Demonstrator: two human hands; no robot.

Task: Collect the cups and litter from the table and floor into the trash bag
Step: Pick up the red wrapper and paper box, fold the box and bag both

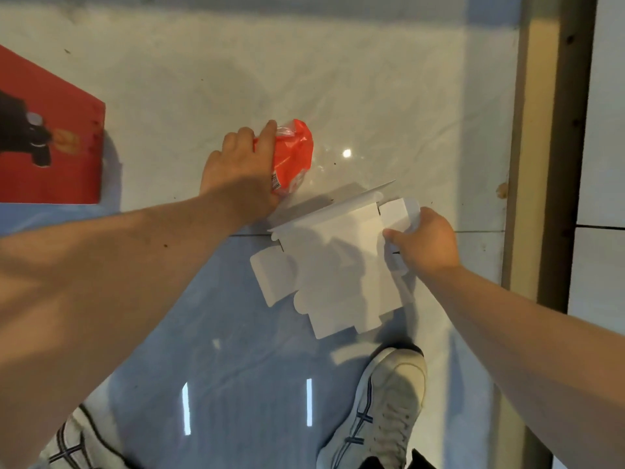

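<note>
A red box (50, 137) lies on the floor (389, 79) at nine o'clock. The left hand (236, 170), near centre, is closed around a crumpled orange wrapper (292, 154) on the floor. At its four o'clock, the right hand (424, 242) pinches a side flap of the flattened white carton (338, 265). A sneaker (382, 407) stands at five o'clock.

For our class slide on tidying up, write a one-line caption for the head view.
Left hand grips a red wrapper on the floor; right hand grips a flattened white box.
</note>
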